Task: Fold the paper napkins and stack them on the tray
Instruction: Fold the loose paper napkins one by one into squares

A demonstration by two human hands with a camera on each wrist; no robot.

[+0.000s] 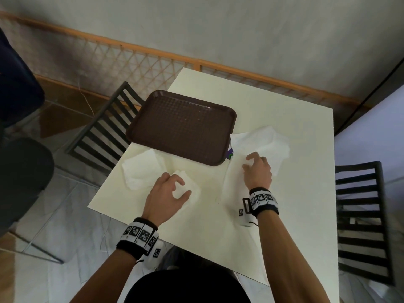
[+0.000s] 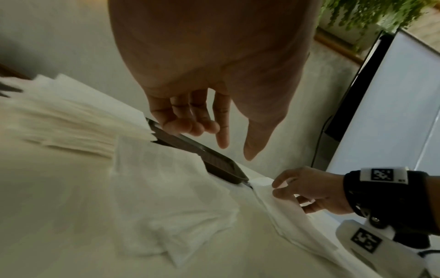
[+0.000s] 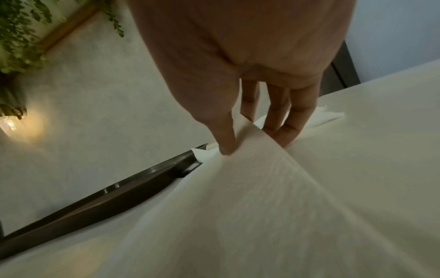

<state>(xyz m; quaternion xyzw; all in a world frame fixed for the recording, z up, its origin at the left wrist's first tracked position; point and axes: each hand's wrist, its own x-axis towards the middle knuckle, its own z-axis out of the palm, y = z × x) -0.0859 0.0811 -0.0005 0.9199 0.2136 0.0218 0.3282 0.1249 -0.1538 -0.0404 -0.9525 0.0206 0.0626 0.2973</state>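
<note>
No legible text; wristband (image 1: 262, 199) markers seemingly mere patterns.

Both forearms reach forward from the bottom of the head view, bare, each wrist wrapped in a black band with black-and-white coded tags. The left hand (image 1: 166, 194) hovers palm down, knuckles up, thumb out to the right and forefinger arched, the two forming an open C. From the left wrist view its fingers (image 2: 209, 124) hang loosely curled, gripping nothing. The right hand (image 1: 259, 170) sits further forward, wrist bent down, fingers curled. In the right wrist view its thumb and fingers (image 3: 284, 122) pinch together, tips pointing down.
</note>
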